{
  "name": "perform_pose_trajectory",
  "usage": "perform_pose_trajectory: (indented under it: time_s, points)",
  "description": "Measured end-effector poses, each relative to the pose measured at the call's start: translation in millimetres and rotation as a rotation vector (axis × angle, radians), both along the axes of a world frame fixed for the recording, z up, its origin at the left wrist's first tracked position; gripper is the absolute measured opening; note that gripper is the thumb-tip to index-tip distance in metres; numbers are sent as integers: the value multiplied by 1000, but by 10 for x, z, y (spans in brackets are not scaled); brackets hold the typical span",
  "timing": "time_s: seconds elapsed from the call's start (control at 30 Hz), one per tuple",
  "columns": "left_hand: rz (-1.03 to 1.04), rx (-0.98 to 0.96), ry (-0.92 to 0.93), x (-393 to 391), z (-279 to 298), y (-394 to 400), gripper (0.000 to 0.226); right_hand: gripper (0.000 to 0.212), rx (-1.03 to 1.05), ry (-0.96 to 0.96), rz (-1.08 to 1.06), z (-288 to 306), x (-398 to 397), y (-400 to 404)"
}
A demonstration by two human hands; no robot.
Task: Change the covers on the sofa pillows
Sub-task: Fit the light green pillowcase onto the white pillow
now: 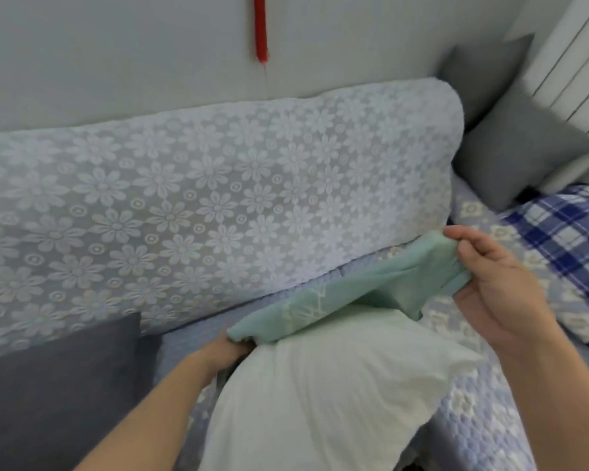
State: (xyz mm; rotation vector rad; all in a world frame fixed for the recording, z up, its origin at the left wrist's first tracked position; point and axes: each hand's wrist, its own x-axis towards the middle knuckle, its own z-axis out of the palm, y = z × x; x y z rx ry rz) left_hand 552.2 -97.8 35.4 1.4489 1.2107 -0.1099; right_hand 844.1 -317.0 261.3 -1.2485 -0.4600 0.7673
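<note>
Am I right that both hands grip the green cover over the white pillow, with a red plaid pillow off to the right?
Not quite: the head view shows the plaid pillow is blue and white, not red. Both hands, left and right, do grip the green cover over the white pillow.

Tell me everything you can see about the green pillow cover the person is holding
The green pillow cover is a pale mint, soft woven-looking fabric with a faint whitish pattern near its middle. It is limp and creased, stretched in a band slanting up to the right. It lies across the far edge of the bare white pillow, which is almost wholly outside it. The left hand grips its lower left end; the right hand pinches its upper right end. It hangs above the patterned sofa seat.
</note>
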Motion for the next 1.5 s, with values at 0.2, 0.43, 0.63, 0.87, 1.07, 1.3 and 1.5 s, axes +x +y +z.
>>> perform_pose_trajectory:
  time_s: [0.2,0.43,0.63,0.87,1.07,1.3,1.5]
  points:
    - [184,118,-146,-154,66,-482,19,30,-278,25,118,-207,139,-513]
    - [169,163,-126,-294,565,-679,47,33,-1044,-996,32,-568,682,-473]
    - [562,392,-472,637,1926,-393,25,23,-602,-1145,-261,219,1044,166]
    - [494,775,-881,1041,3930,-287,17,25,-19,-1027,-515,1846,1730,454]
    - [348,740,-350,1451,3296,-238,16,29,-440,-1041,77,831,1647,992]
    - [849,972,-689,1502,3588,-432,8,18,2,-800,-503,1223,1672,669]
    - [919,939,-84,1261,3320,-386,27,26,-388,-1211,8,873,1644,991]
